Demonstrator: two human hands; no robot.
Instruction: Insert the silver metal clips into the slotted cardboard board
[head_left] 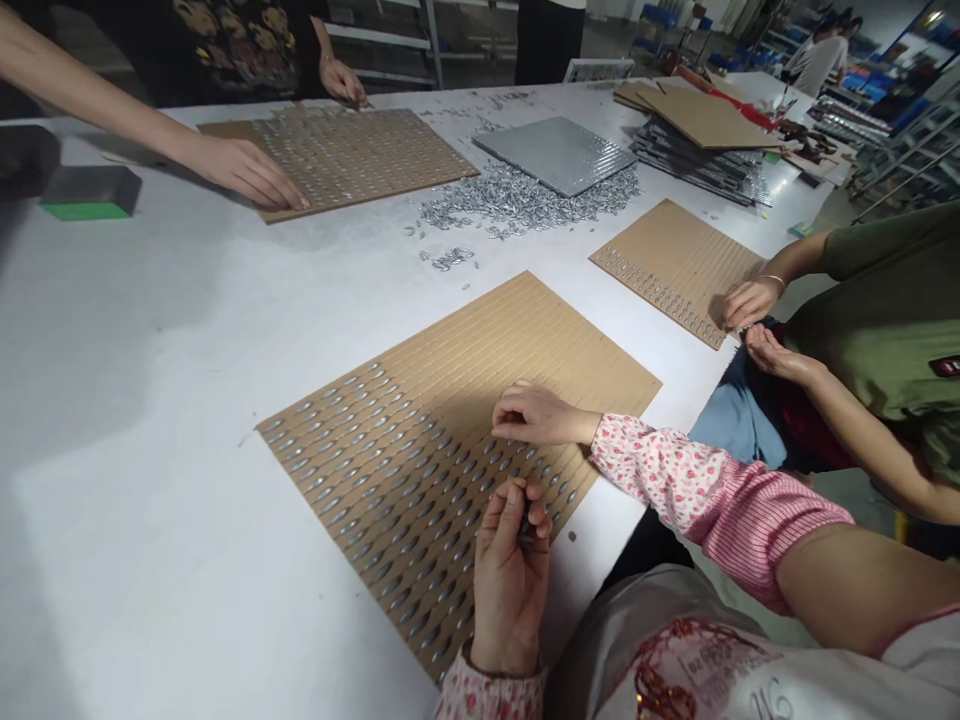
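A brown grooved board point(480, 330) lies on the white table in front of me. Rows of small silvery, pointed-oval metal pieces point(367, 480) cover its left and near part. Over the board's middle is my right hand point(534, 412), thumb and fingertips pinched together just above the rows; what they hold, if anything, is too small to make out. My left hand point(508, 560) is curled closed above the near edge, palm up. Something dark shows inside its fingers, but I cannot make out what. One loose piece point(572, 536) lies on the table beside the board.
Loose metal pieces form a heap point(517, 195) beyond my board, partly under a grey panel point(559, 155). Co-workers' hands work on another board point(360, 160) at far left and one point(675, 260) at right. Stacked panels point(705, 120) stand behind; a dark green-edged block point(91, 192) lies left.
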